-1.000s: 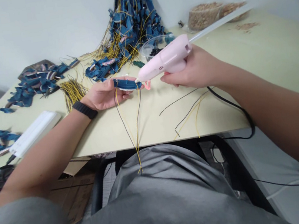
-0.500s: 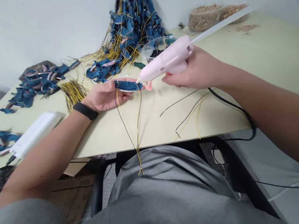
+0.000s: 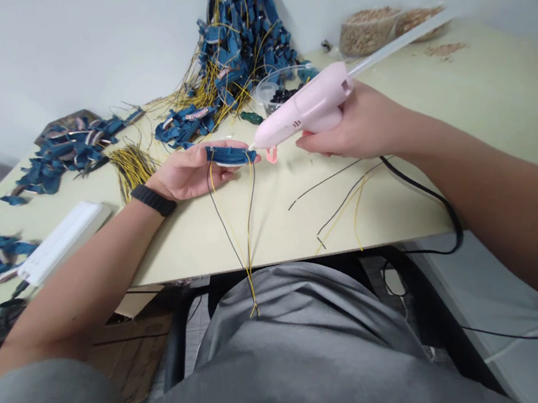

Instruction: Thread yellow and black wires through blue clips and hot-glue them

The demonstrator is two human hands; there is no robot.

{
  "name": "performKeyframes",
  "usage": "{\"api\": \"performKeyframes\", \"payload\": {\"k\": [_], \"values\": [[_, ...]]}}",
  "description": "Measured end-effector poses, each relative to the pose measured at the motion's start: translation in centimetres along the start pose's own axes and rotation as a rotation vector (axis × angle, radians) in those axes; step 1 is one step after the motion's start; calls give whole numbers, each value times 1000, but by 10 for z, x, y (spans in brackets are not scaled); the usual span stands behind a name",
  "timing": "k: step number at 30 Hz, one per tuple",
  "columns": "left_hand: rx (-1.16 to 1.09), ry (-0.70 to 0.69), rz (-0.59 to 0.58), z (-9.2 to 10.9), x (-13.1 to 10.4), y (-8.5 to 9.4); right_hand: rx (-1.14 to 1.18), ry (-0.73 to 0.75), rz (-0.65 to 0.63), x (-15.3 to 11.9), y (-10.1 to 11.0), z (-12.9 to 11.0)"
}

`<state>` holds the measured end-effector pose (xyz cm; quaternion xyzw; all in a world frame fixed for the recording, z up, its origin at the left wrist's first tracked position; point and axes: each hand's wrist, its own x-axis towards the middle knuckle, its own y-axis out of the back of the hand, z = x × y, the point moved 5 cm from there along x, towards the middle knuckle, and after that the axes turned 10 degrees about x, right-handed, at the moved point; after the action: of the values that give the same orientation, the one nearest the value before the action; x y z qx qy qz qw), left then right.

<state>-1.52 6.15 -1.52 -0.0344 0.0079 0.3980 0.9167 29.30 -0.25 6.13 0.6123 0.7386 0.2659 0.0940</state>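
My left hand [image 3: 189,175], palm up, holds a small curved blue plastic piece [image 3: 229,155] between thumb and fingers. Black and yellow wires [image 3: 250,271] hang from both ends of that piece and come together over my lap. In my right hand [image 3: 363,123] is a pale pink glue gun [image 3: 305,107], its handle wrapped by my fingers. The nozzle points left, at the right end of the blue piece; whether it touches is too small to tell. A long clear glue stick [image 3: 401,40] sticks out of the gun's back.
Blue wired pieces are heaped at the back [image 3: 243,30] and piled at the left [image 3: 69,147]. A bundle of wires [image 3: 130,171], a white power strip [image 3: 65,242] and a tub of black parts [image 3: 283,91] stand about. Loose wires [image 3: 344,200] and the gun's cord [image 3: 430,194] lie right.
My right hand and the glue gun have shifted slightly to the right, drawing the nozzle a little outward along the blue piece's right end. My left hand stays in place.
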Motion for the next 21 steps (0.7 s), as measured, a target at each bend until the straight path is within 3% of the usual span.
{"api": "performKeyframes", "payload": {"k": [8,21], "values": [[34,-22,8,-1,-1,3,-4,15,17,3,0,4],[65,-43,-48,8,0,-11,14,-31,-64,0,2,3]]}}
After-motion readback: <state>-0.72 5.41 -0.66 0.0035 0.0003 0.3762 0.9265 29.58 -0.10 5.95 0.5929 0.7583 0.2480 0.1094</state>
